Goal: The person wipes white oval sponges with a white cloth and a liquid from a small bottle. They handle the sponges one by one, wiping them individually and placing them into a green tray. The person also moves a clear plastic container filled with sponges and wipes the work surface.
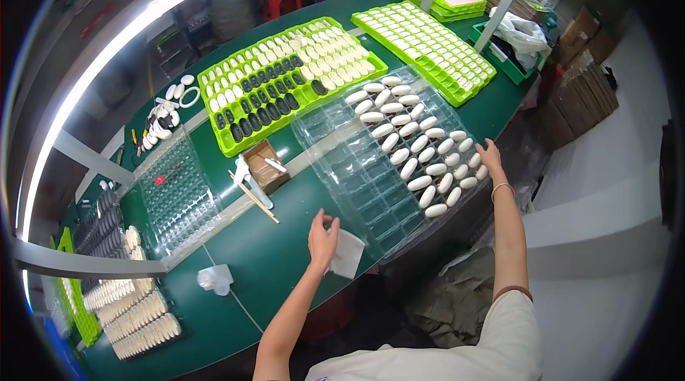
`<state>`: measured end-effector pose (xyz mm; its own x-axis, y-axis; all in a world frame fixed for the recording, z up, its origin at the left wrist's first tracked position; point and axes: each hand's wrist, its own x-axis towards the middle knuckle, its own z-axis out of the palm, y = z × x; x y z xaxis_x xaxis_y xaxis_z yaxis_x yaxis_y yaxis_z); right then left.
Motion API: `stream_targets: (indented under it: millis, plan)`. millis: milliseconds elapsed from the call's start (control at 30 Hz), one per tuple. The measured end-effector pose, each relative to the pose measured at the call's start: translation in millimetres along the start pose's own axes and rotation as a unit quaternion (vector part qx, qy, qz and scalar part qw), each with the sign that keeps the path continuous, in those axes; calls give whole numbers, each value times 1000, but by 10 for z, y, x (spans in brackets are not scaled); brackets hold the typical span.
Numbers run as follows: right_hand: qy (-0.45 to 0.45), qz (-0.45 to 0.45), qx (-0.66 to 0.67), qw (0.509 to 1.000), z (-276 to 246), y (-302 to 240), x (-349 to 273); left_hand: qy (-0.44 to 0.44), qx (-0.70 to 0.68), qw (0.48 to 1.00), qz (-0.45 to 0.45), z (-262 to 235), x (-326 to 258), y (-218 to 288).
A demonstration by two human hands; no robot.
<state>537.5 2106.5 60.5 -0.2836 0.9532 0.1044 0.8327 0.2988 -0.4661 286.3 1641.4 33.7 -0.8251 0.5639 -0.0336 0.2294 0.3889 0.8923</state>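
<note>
My left hand (323, 242) hovers over the green table, fingers curved and apart, with nothing visible in it. Just beside it lies a white square cloth or paper (348, 255). My right hand (490, 158), its fingers apart, is at the right edge of a clear plastic compartment tray (367, 199). White oval pieces (419, 144) fill the tray's right part, and the nearest ones lie close to my right fingertips. Bare compartments make up its left part. Whether the right fingertips touch a piece is hard to make out.
Beyond the tray stand green trays (232, 140) of white and black oval pieces. A cardboard box (265, 167) with tools sits left of centre, near another clear tray (178, 192). Stacked cream pieces (146, 324) lie far left. A metal post (505, 3) rises at the back right.
</note>
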Motion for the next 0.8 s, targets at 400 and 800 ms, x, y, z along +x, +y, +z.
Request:
stream_targets:
  millis: [400, 800]
  plan:
    - [-171, -54, 129, 975, 640, 406, 1187, 227, 15, 962, -152, -56, -528, 158]
    - [-259, 34, 105, 960, 464, 69, 1083, 479, 166, 836, -207, -1932, -795, -798]
